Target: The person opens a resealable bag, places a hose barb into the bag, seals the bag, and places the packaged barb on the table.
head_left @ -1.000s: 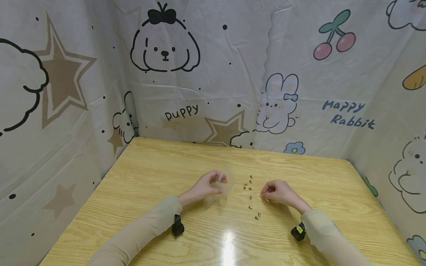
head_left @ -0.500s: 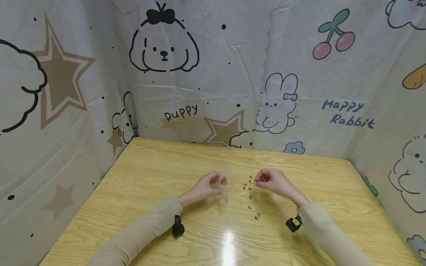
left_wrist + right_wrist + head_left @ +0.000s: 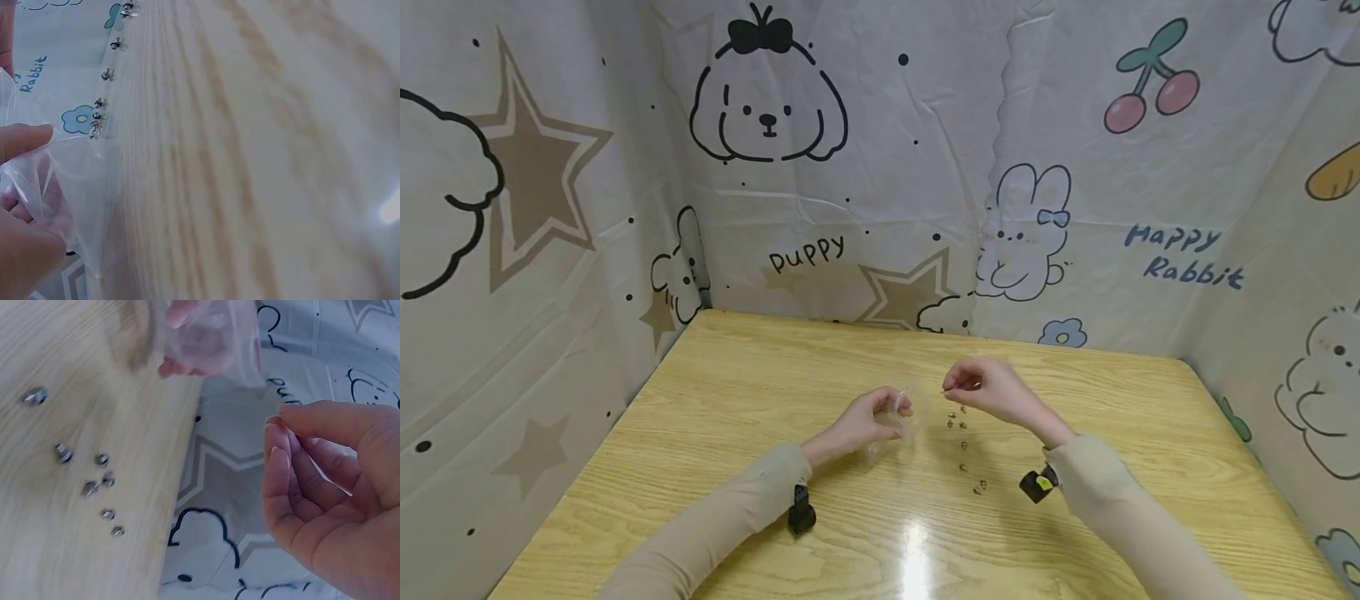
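My left hand point(image 3: 868, 418) grips a clear plastic bag point(image 3: 81, 187); in the left wrist view the thumb lies against the film and fingers show through it. Right of the bag, my right hand point(image 3: 988, 389) hovers over the far end of a row of small metal screw-like pieces point(image 3: 964, 446). Its thumb and index fingertips meet in a pinch in the right wrist view, the other fingers point(image 3: 275, 487) curled. Whether something tiny sits between those tips cannot be made out. Several metal pieces point(image 3: 62, 453) lie loose on the wood there.
The wooden table point(image 3: 737, 367) runs back to a printed cloth point(image 3: 917, 167) hung on three sides. A glare spot point(image 3: 915, 550) shines near the front. Black wrist cameras point(image 3: 802, 510) are strapped on both sleeves.
My right hand has risen from beside the row and moved left and away, over the row's far end, still pinched. The left hand and the bag have stayed nearly still.
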The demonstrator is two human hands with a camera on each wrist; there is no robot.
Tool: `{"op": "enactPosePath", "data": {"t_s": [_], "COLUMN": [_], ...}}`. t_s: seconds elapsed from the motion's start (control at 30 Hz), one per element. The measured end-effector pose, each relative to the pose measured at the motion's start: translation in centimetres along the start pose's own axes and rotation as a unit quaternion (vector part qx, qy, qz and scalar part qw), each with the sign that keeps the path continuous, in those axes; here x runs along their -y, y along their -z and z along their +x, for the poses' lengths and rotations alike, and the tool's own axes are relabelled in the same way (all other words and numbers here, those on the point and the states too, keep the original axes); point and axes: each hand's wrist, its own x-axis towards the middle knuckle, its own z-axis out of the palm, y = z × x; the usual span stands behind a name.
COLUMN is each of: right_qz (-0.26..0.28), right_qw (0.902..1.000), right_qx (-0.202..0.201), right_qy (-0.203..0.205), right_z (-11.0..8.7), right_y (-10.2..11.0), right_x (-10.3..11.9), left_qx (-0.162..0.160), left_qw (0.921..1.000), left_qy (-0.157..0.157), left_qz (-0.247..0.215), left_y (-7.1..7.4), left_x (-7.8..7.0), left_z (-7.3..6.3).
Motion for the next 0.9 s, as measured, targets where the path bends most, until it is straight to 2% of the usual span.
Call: {"op": "enactPosePath", "data": {"t_s": [0.33, 0.6, 0.77, 0.9], "right_qz": [0.004, 0.004, 0.0, -0.004], "right_qw": [0.9991, 0.9983, 0.9988, 0.9997], "right_qx": [0.019, 0.022, 0.005, -0.006], "right_qy": [0.037, 0.054, 0.049, 0.023], "right_z": [1.6, 2.2, 2.1, 1.9], "right_y": [-1.1, -1.5, -1.0, -0.3], "right_x": [2.0, 2.5, 2.3, 1.4], "left_qx": [-0.001, 0.0, -0.001, -0.006], "left_qw": [1.0, 1.0, 1.0, 0.9999], "left_qy": [0.0, 0.0, -0.004, 0.001], "left_qz": [-0.006, -0.007, -0.002, -0.009], "left_y": [0.0, -0.1, -0.1, -0.1], "left_x": [-0.2, -0.2, -0.1, -0.2], "left_z": [-0.1, -0.1, 0.1, 0.2]}}
